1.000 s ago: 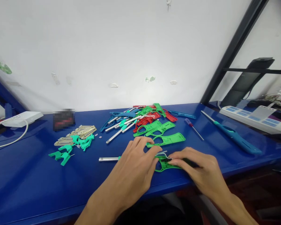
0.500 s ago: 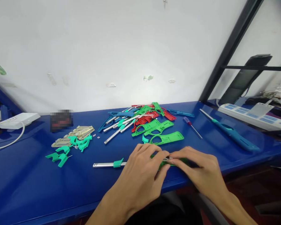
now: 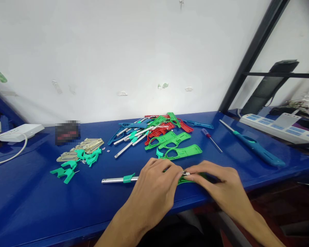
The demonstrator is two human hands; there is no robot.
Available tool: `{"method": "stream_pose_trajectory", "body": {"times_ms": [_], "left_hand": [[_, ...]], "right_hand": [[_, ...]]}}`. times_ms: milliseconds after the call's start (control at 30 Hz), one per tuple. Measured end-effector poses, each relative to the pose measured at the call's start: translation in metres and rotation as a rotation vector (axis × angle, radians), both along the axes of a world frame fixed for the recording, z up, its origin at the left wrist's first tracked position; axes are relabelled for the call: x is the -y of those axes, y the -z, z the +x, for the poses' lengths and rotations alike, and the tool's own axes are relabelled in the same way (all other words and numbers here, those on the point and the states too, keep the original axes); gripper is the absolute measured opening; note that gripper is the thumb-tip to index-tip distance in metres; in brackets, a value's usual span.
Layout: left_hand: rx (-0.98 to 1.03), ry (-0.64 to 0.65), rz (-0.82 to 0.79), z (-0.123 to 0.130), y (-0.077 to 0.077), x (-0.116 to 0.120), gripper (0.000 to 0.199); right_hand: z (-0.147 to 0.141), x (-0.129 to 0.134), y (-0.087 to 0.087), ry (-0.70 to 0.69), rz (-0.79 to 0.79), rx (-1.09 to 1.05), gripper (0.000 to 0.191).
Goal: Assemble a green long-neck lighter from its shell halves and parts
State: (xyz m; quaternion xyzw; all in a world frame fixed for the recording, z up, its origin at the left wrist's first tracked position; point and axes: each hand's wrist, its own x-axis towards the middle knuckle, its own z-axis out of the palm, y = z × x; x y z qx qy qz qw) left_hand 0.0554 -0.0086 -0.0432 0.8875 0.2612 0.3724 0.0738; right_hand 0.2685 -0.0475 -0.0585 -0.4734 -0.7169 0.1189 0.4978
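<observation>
Green casing (image 3: 185, 180) beneath left hand (image 3: 157, 185), right hand (image 3: 220, 180).

The left hand (image 3: 157, 183) and right hand (image 3: 220, 178) are bare, like both forearms (image 3: 128, 219); dark, nearly black clothing (image 3: 175, 233) shows between them.

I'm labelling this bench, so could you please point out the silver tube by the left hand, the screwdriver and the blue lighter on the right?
Silver tube (image 3: 114, 180): head view, on its bare metal.
Screwdriver (image 3: 208, 135): head view, on its handle.
Blue lighter (image 3: 260, 151): head view, on its handle.
</observation>
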Motion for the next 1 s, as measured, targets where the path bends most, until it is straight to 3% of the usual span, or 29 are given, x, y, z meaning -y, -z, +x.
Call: {"method": "stream_pose_trajectory", "body": {"times_ms": [433,667,1000], "left_hand": [[-0.097,0.059,0.051,-0.003,0.003,-0.003,0.016],[-0.078,0.047,0.176,-0.002,0.002,-0.002,0.016],[-0.049,0.035,0.253,-0.002,-0.001,-0.002,0.016]], "right_hand": [[0.001,0.001,0.004,-0.045,0.121,0.046,0.011],[-0.006,-0.001,0.000,-0.050,0.043,0.122,0.006],[-0.012,0.000,-0.005,-0.051,-0.037,0.022,0.010]]}}
